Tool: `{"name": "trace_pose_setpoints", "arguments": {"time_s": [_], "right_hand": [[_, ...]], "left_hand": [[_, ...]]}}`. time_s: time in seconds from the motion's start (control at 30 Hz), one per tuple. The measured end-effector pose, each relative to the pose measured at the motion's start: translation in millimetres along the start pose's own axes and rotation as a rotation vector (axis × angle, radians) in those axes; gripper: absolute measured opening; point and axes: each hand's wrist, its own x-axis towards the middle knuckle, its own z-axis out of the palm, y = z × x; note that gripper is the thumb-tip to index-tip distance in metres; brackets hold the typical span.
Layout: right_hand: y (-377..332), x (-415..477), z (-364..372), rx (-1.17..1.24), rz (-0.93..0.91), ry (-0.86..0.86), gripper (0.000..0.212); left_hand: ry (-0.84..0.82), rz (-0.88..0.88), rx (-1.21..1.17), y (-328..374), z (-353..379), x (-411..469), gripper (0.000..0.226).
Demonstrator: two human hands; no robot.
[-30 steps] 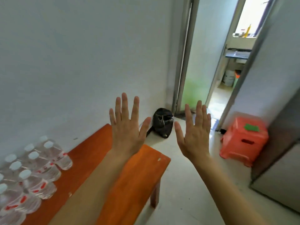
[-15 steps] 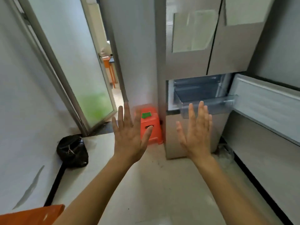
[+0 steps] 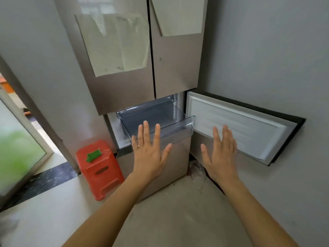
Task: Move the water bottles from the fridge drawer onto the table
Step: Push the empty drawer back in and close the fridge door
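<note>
A clear plastic fridge drawer is pulled out of the tall grey fridge; no bottle shows in the part of it that I see. My left hand is held up flat with fingers spread in front of the drawer's front wall, holding nothing. Off to the right, my right hand is raised the same way, fingers straight, in front of the open lower fridge door. Neither the water bottles nor the table are in view.
An orange plastic stool with a green patch on top stands on the floor left of the fridge. A glass door and its doorway are at the far left. A grey wall runs along the right.
My view has swung from the orange table with its bottles, past the doorway, round to the fridge, which is now closer. Both hands stay raised, flat and holding nothing.
</note>
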Motion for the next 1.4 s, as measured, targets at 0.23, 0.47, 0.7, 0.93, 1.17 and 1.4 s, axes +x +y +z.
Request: {"name": "trace_pose_setpoints", "arguments": {"time_s": [0.23, 0.47, 0.7, 0.93, 1.17, 1.4], "right_hand": [[38, 79, 46, 0.035, 0.048, -0.090, 0.073], [86, 170, 145, 0.341, 0.239, -0.338, 0.077], [113, 230, 221, 0.616, 0.296, -0.653, 0.086], [96, 255, 274, 1.046, 0.707, -0.921, 0.078], [76, 260, 284, 1.200, 0.785, -0.845, 0.075], [65, 275, 299, 1.156, 0.678, -0.837, 0.081]], "left_hand": [[-0.124, -0.049, -0.108, 11, 55, 83, 0.077], [-0.371, -0.828, -0.853, 6, 132, 160, 0.095], [-0.058, -1.300, -1.123, 6, 200, 193, 0.089], [0.244, -1.457, -1.333, -7, 225, 196, 0.063], [0.357, -1.456, -1.389, -24, 224, 208, 0.038], [0.286, -1.292, -1.106, -46, 236, 211, 0.055]]}}
